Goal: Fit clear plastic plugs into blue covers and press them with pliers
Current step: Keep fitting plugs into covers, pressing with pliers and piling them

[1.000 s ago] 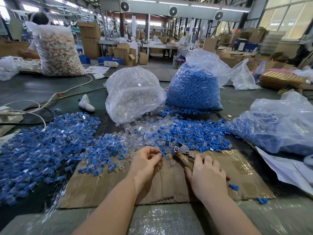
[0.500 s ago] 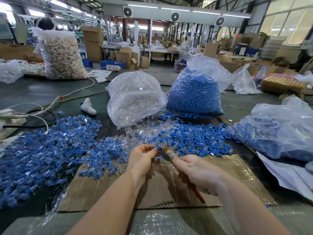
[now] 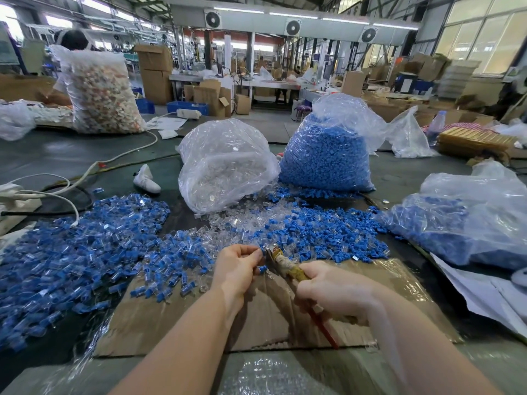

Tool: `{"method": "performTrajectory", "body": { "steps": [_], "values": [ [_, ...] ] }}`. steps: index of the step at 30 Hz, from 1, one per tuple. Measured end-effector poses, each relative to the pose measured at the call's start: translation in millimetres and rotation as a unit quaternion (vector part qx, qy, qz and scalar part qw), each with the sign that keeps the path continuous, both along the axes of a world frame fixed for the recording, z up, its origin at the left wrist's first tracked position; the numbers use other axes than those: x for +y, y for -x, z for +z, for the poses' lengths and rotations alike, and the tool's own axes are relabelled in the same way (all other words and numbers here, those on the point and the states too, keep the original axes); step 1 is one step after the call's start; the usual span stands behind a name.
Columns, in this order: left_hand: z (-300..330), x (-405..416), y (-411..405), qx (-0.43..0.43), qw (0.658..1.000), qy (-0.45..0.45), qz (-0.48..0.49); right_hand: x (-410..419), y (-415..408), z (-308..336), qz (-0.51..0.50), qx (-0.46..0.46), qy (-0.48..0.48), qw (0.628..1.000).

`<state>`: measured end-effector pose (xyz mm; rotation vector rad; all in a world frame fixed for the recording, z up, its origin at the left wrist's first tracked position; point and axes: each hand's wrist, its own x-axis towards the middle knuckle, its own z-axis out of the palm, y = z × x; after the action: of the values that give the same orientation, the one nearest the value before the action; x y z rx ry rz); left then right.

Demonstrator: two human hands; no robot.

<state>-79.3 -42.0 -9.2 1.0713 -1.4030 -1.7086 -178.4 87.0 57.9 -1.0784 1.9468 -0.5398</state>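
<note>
My left hand (image 3: 238,267) pinches a small blue cover with a plug at its fingertips, right against the metal jaws of the pliers (image 3: 281,260). My right hand (image 3: 330,292) grips the pliers' handles, one wrapped in tan tape, one red handle sticking out below. A loose blue piece (image 3: 262,269) lies just under the jaws. Loose clear plugs (image 3: 242,223) and blue covers (image 3: 319,235) are heaped beyond my hands. A big pile of assembled blue-and-clear pieces (image 3: 71,252) spreads to the left.
A flattened cardboard sheet (image 3: 171,317) lies under my hands. Behind stand a bag of clear plugs (image 3: 225,163) and a bag of blue covers (image 3: 325,155); another blue-filled bag (image 3: 462,220) lies at the right. White cables (image 3: 57,195) cross the left table.
My right hand lifted the pliers off the cardboard and swung their jaws left to the piece in my left hand. My left hand stayed near the pile's edge.
</note>
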Motion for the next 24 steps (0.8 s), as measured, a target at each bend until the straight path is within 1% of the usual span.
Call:
{"method": "performTrajectory", "body": {
  "steps": [3,8,16,20,24],
  "values": [
    [0.5,1.9,1.0,-0.001,1.0,0.0,-0.001,0.4,-2.4,2.0,0.017,0.052,0.018,0.998],
    [1.5,4.2,2.5,0.01,1.0,-0.008,0.003,1.0,-5.1,1.6,0.042,0.103,0.041,0.993],
    [6.0,4.3,-1.2,-0.004,1.0,0.006,0.003,0.9,-4.1,-5.4,0.002,0.02,0.084,0.996],
    [10.9,5.4,-7.2,-0.013,0.999,0.041,0.0,2.4,-4.6,-8.9,-0.02,0.023,0.098,0.995],
    [13.9,5.8,-10.6,-0.029,0.998,0.061,-0.009,2.4,-5.6,-11.4,-0.028,0.012,0.08,0.996]
  ]
}}
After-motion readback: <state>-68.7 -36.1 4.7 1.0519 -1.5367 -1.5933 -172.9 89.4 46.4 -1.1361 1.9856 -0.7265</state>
